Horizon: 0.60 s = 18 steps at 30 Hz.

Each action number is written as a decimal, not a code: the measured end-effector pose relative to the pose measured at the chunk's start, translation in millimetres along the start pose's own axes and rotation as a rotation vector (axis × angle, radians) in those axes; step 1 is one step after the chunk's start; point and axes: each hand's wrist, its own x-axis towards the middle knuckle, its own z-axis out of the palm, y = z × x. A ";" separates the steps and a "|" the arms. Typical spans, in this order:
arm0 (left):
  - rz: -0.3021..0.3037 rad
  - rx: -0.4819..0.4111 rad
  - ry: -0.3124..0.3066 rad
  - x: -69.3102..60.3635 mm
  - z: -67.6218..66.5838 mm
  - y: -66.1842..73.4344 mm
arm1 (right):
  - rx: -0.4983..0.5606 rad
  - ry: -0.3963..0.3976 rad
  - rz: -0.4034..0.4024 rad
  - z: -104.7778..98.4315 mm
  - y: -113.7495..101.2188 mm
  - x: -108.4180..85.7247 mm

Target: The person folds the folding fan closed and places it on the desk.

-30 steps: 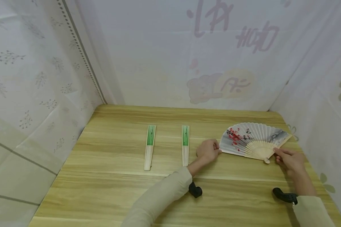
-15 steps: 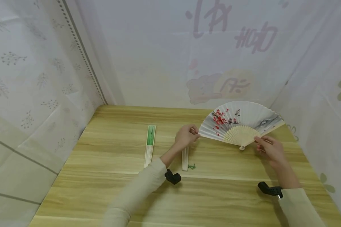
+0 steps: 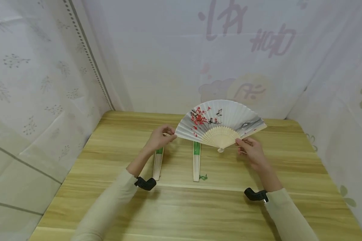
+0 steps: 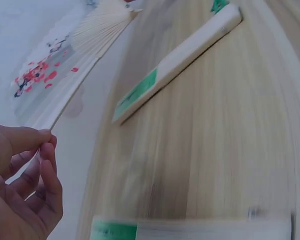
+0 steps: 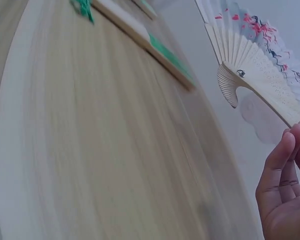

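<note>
A spread white folding fan (image 3: 229, 115), painted with red blossoms and small birds, is held up above the table between both hands. At its left end, my left hand (image 3: 160, 138) pinches the outer corner between thumb and fingers. My right hand (image 3: 253, 152) grips the right guard stick not far from the pivot. Below the fan, a folded green-and-cream fan (image 3: 196, 164) lies on the table with a green tassel (image 3: 203, 177) beside its lower end. Another folded fan (image 3: 158, 166) lies further left, its upper part hidden by my left hand.
The wooden table (image 3: 181, 214) runs back to a white printed curtain (image 3: 157, 60). More patterned cloth hangs along the left and right sides. A black wrist camera (image 3: 146, 183) sits on the left wrist, and another black camera (image 3: 255, 194) on the right.
Both hands have carried the spread fan leftward and up, from the table's right side to above the middle folded fan. The fan appears opened wider than a second ago.
</note>
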 end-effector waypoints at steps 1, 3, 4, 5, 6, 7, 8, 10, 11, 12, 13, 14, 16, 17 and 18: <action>0.004 -0.001 0.009 -2.3 -5.4 -2.2 | 0.003 0.001 0.003 6.2 2.4 2.0; 0.018 0.003 0.029 -7.2 -14.8 -6.2 | 0.008 0.003 0.007 17.6 6.9 5.5; 0.028 0.005 0.038 -8.8 -18.6 -8.3 | 0.008 0.003 0.008 22.2 8.9 6.8; 0.039 0.009 0.047 -10.5 -21.9 -10.1 | 0.010 0.004 0.006 26.4 10.8 7.8; 0.043 0.003 0.054 -12.1 -24.8 -11.7 | 0.014 0.007 0.008 30.4 12.5 8.8; 0.044 0.000 0.060 -13.8 -27.3 -12.9 | 0.019 0.009 0.009 34.0 14.1 9.5; 0.041 -0.005 0.067 -15.1 -29.4 -14.6 | 0.022 0.008 0.009 37.2 15.4 9.9; 0.033 -0.017 0.078 -17.3 -32.6 -17.7 | 0.023 0.008 0.012 42.6 17.7 10.4; 0.026 -0.030 0.083 -18.3 -33.8 -18.9 | 0.025 0.010 0.013 45.2 18.6 10.6; 0.017 -0.039 0.089 -19.1 -34.8 -20.4 | 0.030 0.015 0.017 47.6 19.4 10.9; 0.010 -0.051 0.094 -19.5 -35.6 -22.4 | 0.032 0.013 0.018 49.5 20.2 11.2; 0.002 -0.069 0.097 -20.0 -36.2 -24.3 | 0.035 0.016 0.018 51.2 21.1 11.5; -0.010 -0.096 0.106 -20.8 -36.7 -26.9 | 0.038 0.021 0.020 54.2 22.6 12.3; -0.015 -0.108 0.111 -21.3 -36.7 -28.2 | 0.041 0.023 0.021 55.4 23.4 12.7; -0.021 -0.119 0.115 -21.7 -36.7 -29.3 | 0.043 0.026 0.021 56.5 24.1 13.0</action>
